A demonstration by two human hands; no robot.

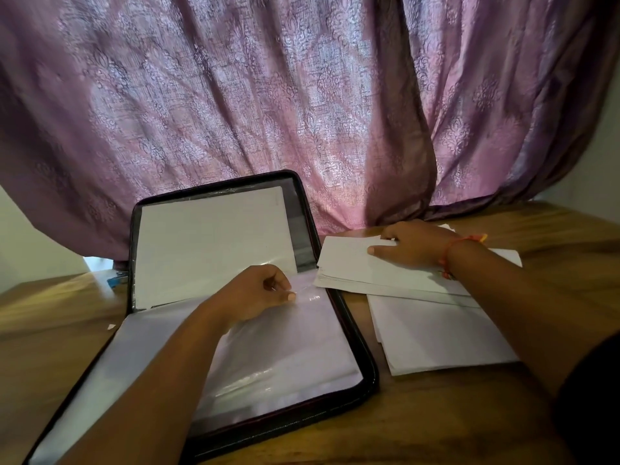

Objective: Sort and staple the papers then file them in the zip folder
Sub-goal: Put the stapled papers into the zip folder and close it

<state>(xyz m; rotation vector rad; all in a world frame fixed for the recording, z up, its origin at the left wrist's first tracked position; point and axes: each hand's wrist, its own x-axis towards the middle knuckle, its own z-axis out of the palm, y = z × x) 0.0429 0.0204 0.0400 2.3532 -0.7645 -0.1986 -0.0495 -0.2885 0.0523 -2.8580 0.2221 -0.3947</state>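
A black zip folder (364,374) lies open on the wooden table (453,424), its upper flap propped up against the purple patterned curtain (235,95) and showing a white sheet (214,243) behind clear plastic. The left hand (258,293) reaches over the lower half, its fingers (288,296) pinching the edge of a clear plastic sleeve (288,347) near the folder's hinge. Just right of the folder, a stack of white papers (369,270) lies across a second pile of papers (436,333). The right hand (412,243) rests on the upper stack, thumb on top and fingers curled over its far edge, gripping it. An orange thread bracelet (453,250) circles that wrist
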